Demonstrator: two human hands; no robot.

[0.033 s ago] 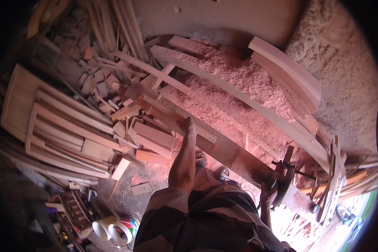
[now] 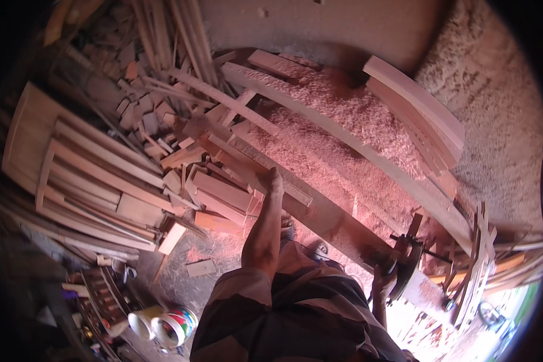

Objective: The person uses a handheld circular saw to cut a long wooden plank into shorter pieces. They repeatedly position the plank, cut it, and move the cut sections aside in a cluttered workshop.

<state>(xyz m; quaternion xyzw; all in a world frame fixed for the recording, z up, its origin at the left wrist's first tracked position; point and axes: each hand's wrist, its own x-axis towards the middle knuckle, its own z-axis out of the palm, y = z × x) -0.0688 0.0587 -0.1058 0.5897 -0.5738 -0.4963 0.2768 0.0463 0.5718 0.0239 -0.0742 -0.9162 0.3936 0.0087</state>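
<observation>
My left hand is closed on a narrow wooden piece lying along a long, wide plank, which runs diagonally from upper middle to lower right. My right hand grips a dark power tool with a curved black guard and a projecting bar, at the plank's lower-right part. Its fingers are partly in shadow. My feet in sandals show just below the plank.
Long beams lie over shavings. Curved pieces rest at the upper right. Offcuts, stacked frames and leaning strips crowd the left and back. Buckets stand at lower left, slats at the right.
The surroundings sit very slightly differently in the picture, as my view has shifted a little. Both hands keep the same places on the wood and the tool.
</observation>
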